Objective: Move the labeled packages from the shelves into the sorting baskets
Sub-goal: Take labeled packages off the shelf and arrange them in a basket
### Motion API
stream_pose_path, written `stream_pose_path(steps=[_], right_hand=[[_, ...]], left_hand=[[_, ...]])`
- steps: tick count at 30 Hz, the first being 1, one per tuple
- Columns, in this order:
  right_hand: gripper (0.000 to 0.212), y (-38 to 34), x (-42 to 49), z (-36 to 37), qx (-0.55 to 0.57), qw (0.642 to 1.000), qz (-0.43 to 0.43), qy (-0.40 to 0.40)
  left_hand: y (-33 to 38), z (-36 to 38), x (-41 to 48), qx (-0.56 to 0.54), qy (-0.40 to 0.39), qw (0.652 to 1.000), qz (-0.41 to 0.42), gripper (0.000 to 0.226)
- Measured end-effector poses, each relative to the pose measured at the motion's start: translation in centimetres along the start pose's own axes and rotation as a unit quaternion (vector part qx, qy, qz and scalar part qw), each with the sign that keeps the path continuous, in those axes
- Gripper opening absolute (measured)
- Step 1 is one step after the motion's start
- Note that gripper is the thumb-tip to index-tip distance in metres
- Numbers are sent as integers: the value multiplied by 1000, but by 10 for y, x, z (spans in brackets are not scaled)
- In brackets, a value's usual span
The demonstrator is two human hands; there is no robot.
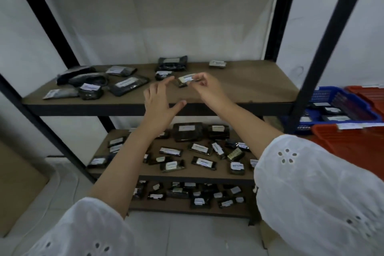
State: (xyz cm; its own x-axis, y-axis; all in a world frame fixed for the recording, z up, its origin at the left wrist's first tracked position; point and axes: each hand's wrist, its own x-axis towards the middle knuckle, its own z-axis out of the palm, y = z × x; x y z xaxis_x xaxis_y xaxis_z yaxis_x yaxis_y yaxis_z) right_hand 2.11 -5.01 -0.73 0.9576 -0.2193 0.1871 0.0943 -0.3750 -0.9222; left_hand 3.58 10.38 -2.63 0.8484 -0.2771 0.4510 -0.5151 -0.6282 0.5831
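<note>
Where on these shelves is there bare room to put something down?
The right half of the upper shelf is bare board, bordered by the right hand pinching a small package, the lone package at the back and the right post. Its left end is crowded with packages. The middle shelf and bottom shelf are thickly strewn.

Small dark package (185, 79) with a white label was pinched in the right hand (207, 88), just above the upper shelf (249, 87). Other labeled dark packages (128, 85) lay flat on that shelf, mostly at left. More packages (199, 147) lay scattered over the lower shelves (187, 174); the blue basket (351, 103) at right held a few, with the red basket (353, 143) beside it.
</note>
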Motion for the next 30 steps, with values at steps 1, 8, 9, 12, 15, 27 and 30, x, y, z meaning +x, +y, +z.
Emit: stream_pose_path(steps=[1,8,9,12,15,27,30], right_hand=[[27,-2,11,9,-4,1000,9,1],[34,-8,85,45,-158,987,-4,-15],[34,-7,99,50,-183,983,3,-14],[36,2,137,62,-253,967,36,-18],[42,10,166,73,-347,937,30,-8],[59,14,200,95,-467,877,58,-97],[39,14,199,96,-373,921,46,-102]], left_hand=[[-8,-5,6,-7,-4,1000,-7,66],[-53,-11,52,-34,-14,999,-25,67],[-58,-11,59,-30,-14,999,-26,67],[-69,-9,78,-24,-6,999,-32,65],[-79,-9,94,-18,5,999,-31,63],[-112,-5,127,-19,11,999,-27,64],[-115,-11,129,-31,-10,999,-16,65]])
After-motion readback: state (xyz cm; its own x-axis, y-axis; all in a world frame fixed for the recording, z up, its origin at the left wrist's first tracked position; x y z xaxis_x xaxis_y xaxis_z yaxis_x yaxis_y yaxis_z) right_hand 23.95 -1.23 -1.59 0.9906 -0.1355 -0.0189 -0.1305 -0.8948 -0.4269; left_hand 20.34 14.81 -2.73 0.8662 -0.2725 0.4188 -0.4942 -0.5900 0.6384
